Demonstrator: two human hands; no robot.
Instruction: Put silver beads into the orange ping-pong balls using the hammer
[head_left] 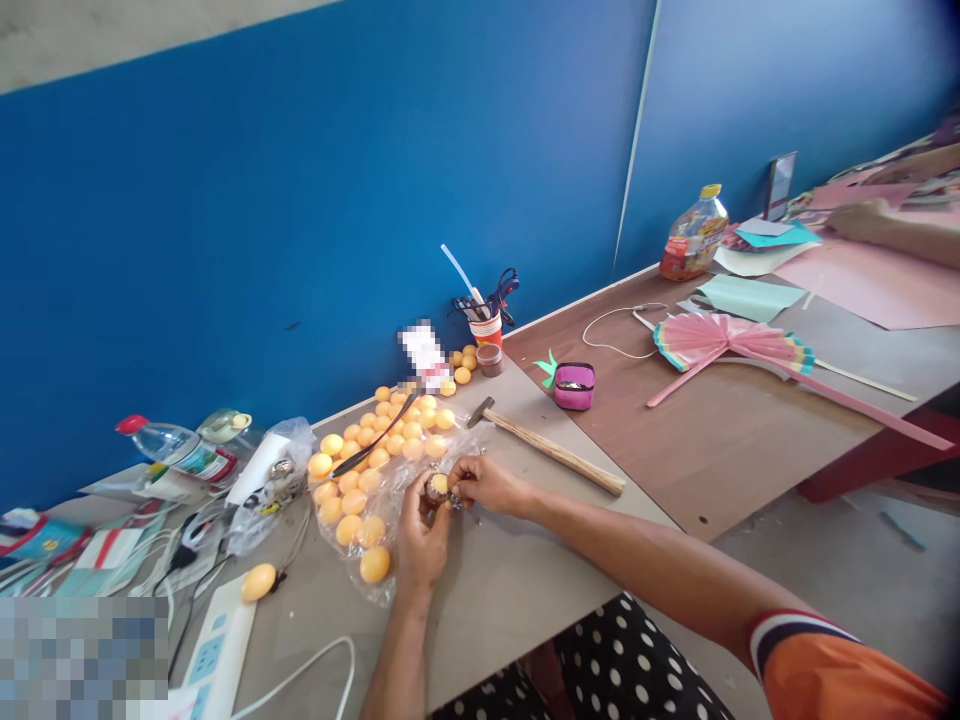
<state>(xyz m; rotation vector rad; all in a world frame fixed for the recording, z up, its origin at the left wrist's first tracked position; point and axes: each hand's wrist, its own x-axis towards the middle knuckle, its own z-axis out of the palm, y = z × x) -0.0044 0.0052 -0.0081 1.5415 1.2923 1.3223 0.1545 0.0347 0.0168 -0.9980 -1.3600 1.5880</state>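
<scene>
Near the table's front edge, my left hand (422, 530) has its fingers wrapped round a small orange ball (439, 484) with a dark, speckled rim. My right hand (486, 486) meets it from the right, fingertips pinched together at the ball's side. Whatever small piece sits in that pinch is too small to make out. Just beyond both hands, many loose orange balls (370, 480) lie on and in a clear plastic bag (352, 560). A dark strap crosses them. The wooden-handled hammer (555, 446) rests to the right of my right hand.
At the left are a power strip (217, 640), cables and a red-capped bottle (180, 452). A cup of tools (486, 328) stands by the blue wall. Rightward are a purple pouch (575, 388), a pink paper fan (727, 345), a juice bottle (694, 235) and another person's hand (862, 218).
</scene>
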